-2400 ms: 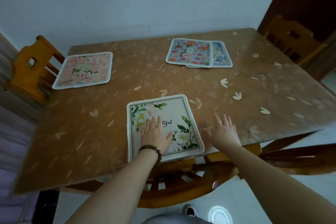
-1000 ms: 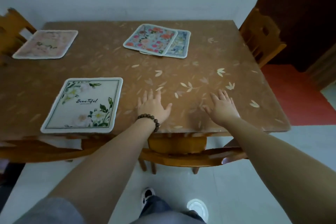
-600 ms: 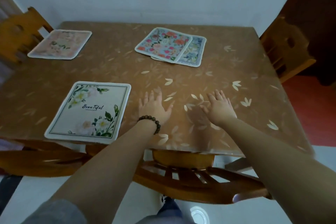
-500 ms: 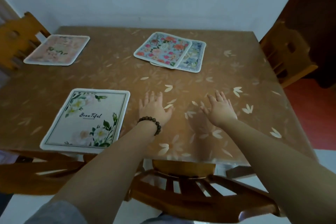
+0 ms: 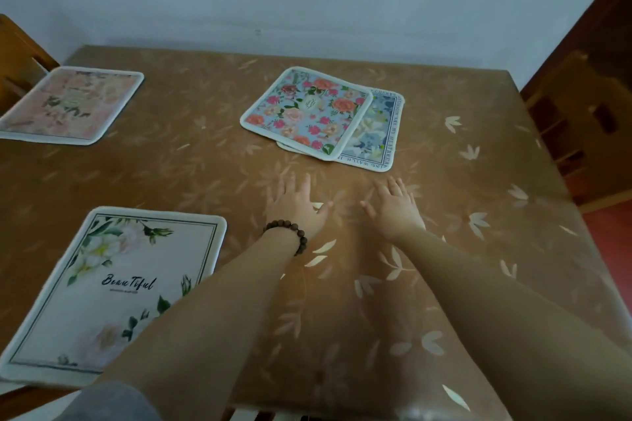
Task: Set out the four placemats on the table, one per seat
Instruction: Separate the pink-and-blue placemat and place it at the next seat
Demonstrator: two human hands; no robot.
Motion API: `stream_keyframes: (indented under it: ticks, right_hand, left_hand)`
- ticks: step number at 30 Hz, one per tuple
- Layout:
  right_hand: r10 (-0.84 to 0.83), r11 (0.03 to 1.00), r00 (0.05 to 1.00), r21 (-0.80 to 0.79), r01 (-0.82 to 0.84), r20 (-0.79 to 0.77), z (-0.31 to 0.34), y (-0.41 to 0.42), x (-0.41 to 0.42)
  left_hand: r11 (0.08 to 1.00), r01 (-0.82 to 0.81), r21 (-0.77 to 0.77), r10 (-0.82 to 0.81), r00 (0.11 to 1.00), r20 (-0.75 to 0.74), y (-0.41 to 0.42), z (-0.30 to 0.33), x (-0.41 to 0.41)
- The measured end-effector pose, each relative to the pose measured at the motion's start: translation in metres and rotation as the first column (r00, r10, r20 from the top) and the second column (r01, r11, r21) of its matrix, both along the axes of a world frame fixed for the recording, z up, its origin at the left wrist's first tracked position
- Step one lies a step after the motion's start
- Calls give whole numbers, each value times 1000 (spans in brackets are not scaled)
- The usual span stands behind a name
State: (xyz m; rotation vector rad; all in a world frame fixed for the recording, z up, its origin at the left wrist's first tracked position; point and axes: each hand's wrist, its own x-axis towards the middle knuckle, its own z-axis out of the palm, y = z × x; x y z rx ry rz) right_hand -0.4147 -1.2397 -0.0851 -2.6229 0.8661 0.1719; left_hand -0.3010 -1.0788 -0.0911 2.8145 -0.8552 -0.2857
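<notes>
A white placemat with green leaves and the word "Beautiful" (image 5: 113,287) lies at the near left edge of the brown table (image 5: 461,249). A pink floral placemat (image 5: 68,106) rests at the far left by a chair. In the middle far part, a blue mat with red flowers (image 5: 307,111) overlaps a pale blue-and-white mat (image 5: 376,133). My left hand (image 5: 295,207), with a bead bracelet at the wrist, and my right hand (image 5: 393,207) stretch out flat over the table, fingers apart, holding nothing, a short way in front of the two stacked mats.
A wooden chair (image 5: 18,58) stands at the far left and another wooden chair (image 5: 581,120) at the right side. A pale wall runs behind the table. A dark wooden door frame rises at the right.
Both hands have moved forward across the table toward the two stacked mats. The view has come closer over the table, and the white mat now lies nearer at the left.
</notes>
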Motion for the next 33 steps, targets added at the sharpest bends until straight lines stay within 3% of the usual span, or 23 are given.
stream_keyframes:
  ticks: [8, 15, 20, 25, 33]
  right_hand:
    - [145, 989, 986, -20, -144, 83, -51, -49, 100]
    - [229, 973, 968, -28, -228, 103, -90, -84, 153]
    - [267, 962, 942, -115, -248, 201, -101, -91, 150]
    - [263, 964, 947, -100, -248, 185, -96, -89, 149]
    - [304, 952, 920, -104, -287, 248, -83, -74, 113]
  left_hand:
    - [996, 80, 43, -84, 991, 105, -67, -53, 64]
    - [982, 190, -14, -187, 975, 116, -115, -82, 112]
    - [975, 218, -30, -214, 971, 109, -117, -90, 122]
    - [972, 233, -36, -227, 966, 126, -116, -84, 120]
    - [954, 281, -101, -283, 959, -10, -72, -70, 88]
